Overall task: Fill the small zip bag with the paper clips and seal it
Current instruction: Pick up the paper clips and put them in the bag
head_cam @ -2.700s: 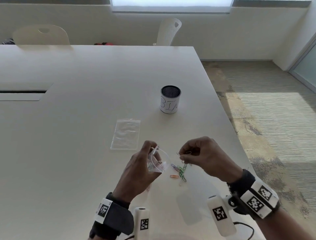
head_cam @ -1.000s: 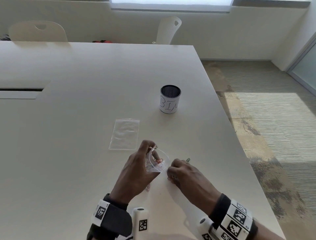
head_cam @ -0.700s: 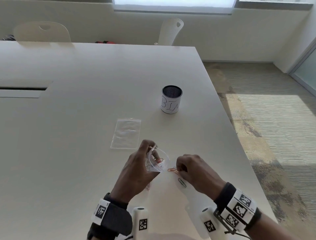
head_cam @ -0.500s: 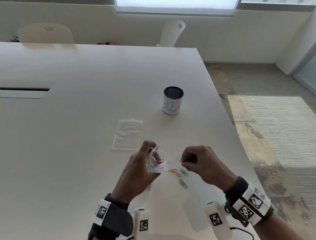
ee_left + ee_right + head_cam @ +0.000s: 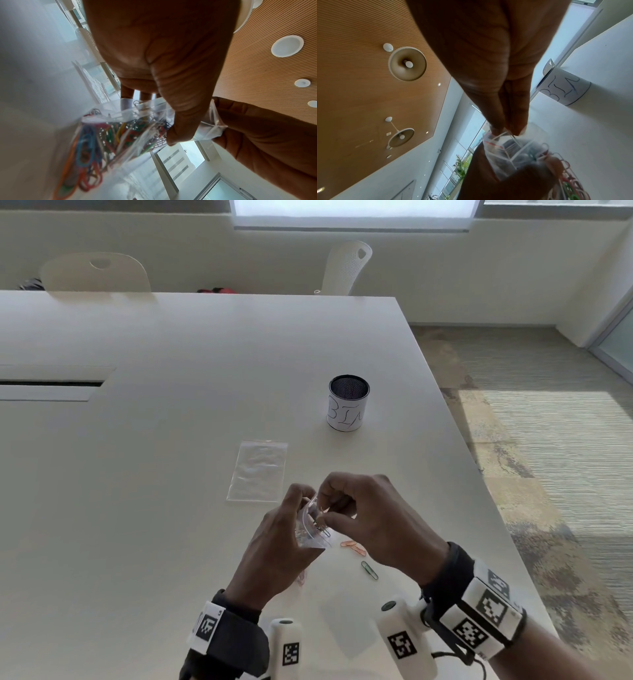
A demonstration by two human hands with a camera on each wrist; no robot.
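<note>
While hands hold one bag (image 5: 310,529), three clips (image 5: 356,553) lie loose.

bare table (image 5: 144,474) left, flat bag (image 5: 257,470) and cup (image 5: 348,402) ahead

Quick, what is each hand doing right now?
Left hand: grips the open zip bag of clips.
Right hand: pinches a paper clip at the bag's mouth.

The bag (image 5: 145,121) is clear, its clips (image 5: 89,148) blue, orange, red, green and yellow. Orange (image 5: 352,546) and green (image 5: 370,570) clips lie on the white table (image 5: 171,440). The cup (image 5: 346,402) is black mesh, white-labelled.
</note>
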